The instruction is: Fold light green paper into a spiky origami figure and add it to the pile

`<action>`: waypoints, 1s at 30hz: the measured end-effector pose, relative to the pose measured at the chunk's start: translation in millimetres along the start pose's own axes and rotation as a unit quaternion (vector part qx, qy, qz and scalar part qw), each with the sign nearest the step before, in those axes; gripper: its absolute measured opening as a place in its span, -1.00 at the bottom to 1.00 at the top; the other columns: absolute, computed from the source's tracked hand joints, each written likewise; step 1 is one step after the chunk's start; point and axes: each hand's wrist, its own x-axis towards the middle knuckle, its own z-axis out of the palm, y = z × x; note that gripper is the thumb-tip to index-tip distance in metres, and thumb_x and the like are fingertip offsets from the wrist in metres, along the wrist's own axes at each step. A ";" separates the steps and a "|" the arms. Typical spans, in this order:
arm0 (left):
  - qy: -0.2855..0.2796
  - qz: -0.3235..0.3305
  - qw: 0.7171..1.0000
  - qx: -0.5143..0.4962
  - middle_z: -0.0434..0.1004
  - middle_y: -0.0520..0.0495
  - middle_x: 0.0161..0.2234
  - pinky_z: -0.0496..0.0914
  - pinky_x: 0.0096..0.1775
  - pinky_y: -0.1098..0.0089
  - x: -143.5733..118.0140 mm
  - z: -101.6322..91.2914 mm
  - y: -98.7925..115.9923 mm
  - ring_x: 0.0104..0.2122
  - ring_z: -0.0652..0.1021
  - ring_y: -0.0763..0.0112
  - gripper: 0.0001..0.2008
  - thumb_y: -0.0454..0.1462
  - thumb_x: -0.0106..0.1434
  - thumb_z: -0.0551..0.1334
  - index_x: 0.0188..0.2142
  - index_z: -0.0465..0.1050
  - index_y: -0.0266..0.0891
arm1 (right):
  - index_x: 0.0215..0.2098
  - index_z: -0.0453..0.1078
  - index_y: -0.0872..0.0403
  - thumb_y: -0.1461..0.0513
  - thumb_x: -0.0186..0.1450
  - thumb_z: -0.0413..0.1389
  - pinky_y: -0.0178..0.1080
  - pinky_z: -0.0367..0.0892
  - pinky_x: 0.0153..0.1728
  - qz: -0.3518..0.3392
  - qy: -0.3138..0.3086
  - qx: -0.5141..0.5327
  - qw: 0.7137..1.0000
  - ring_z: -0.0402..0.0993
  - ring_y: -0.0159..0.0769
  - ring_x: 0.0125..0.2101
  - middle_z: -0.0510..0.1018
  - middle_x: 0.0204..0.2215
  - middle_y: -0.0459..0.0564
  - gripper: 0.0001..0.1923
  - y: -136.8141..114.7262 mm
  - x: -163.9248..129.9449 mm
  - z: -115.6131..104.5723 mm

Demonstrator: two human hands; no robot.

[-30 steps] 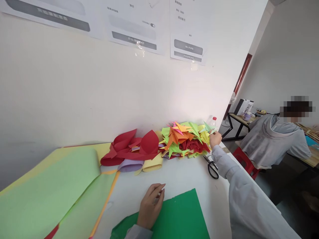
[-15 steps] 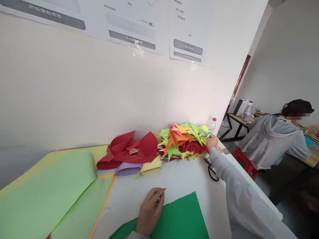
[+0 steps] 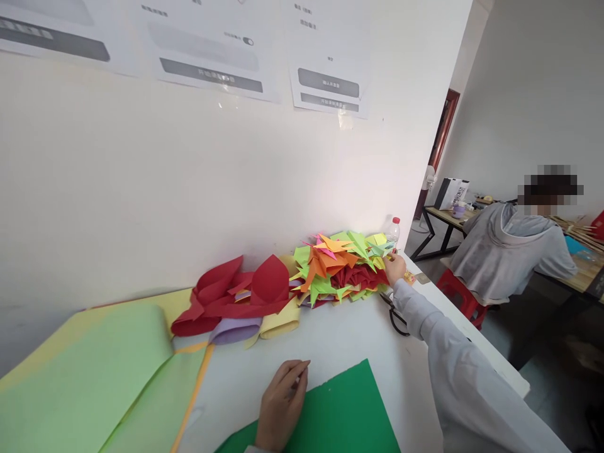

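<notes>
White table [image 3: 340, 343] against pale wall [image 3: 141, 176]

On my white table [image 3: 340, 336] I see a dark green sheet [image 3: 330, 415], light green sheets [image 3: 94, 377], curled red paper [image 3: 236, 292], a heap of folded paper shapes [image 3: 340, 267], black scissors [image 3: 395, 314] and a plastic bottle [image 3: 392, 230].

Single head-worn view, looking forward and down across the white table [image 3: 349, 333], wall close ahead

Black scissors [image 3: 395, 318] lie on the table [image 3: 340, 343] near a plastic bottle [image 3: 392, 229]. Printed sheets [image 3: 328, 85] hang on the wall. A person in grey [image 3: 512, 251] sits at another desk [image 3: 582, 277].
</notes>
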 end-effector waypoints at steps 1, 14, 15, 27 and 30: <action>-0.001 0.002 1.000 0.003 0.51 -0.15 -0.35 0.45 -0.55 0.48 0.0 -0.2 -0.4 -0.54 0.50 0.43 -0.74 -0.15 0.29 0.14 -0.25 0.53 -0.25 | 0.05 0.33 0.10 0.15 0.36 0.09 -0.06 0.43 -0.11 0.000 -0.003 0.001 1.000 0.45 -0.20 -0.10 0.43 0.01 0.07 -0.68 -0.5 0.9 -0.1; 0.010 0.022 0.999 0.022 0.53 -0.11 -0.37 0.48 -0.52 0.46 1.5 -1.7 -2.7 -0.47 0.55 0.38 -0.78 -0.18 0.26 0.15 -0.30 0.54 -0.22 | 0.04 0.34 0.08 0.15 0.37 0.08 -0.07 0.43 -0.11 0.007 0.002 0.032 0.999 0.45 -0.21 -0.10 0.43 0.02 0.07 -0.69 -5.3 -1.9 0.7; 0.010 0.023 0.999 0.022 0.53 -0.11 -0.37 0.48 -0.52 0.46 1.5 -1.9 -2.6 -0.47 0.55 0.38 -0.78 -0.18 0.26 0.16 -0.30 0.54 -0.22 | 0.04 0.34 0.08 0.15 0.37 0.08 -0.07 0.43 -0.11 0.009 0.006 0.035 0.999 0.45 -0.21 -0.10 0.43 0.02 0.07 -0.69 -4.6 -1.7 -0.2; 0.000 0.012 1.000 0.025 0.54 -0.11 -0.37 0.49 -0.50 0.46 1.6 -5.4 -3.0 -0.45 0.55 0.36 -0.77 -0.16 0.25 0.17 -0.30 0.55 -0.21 | 0.05 0.33 0.10 0.14 0.37 0.08 -0.05 0.43 -0.11 0.022 0.036 0.081 0.996 0.45 -0.19 -0.10 0.43 0.01 0.07 -0.68 5.0 1.9 -9.1; 0.001 0.017 1.000 0.025 0.54 -0.11 -0.36 0.49 -0.50 0.45 1.6 -5.0 -2.8 -0.45 0.55 0.37 -0.78 -0.16 0.25 0.17 -0.31 0.55 -0.21 | 0.05 0.33 0.10 0.14 0.37 0.09 -0.05 0.43 -0.11 0.023 0.026 0.092 0.995 0.45 -0.19 -0.10 0.43 0.01 0.07 -0.67 4.7 2.6 -9.9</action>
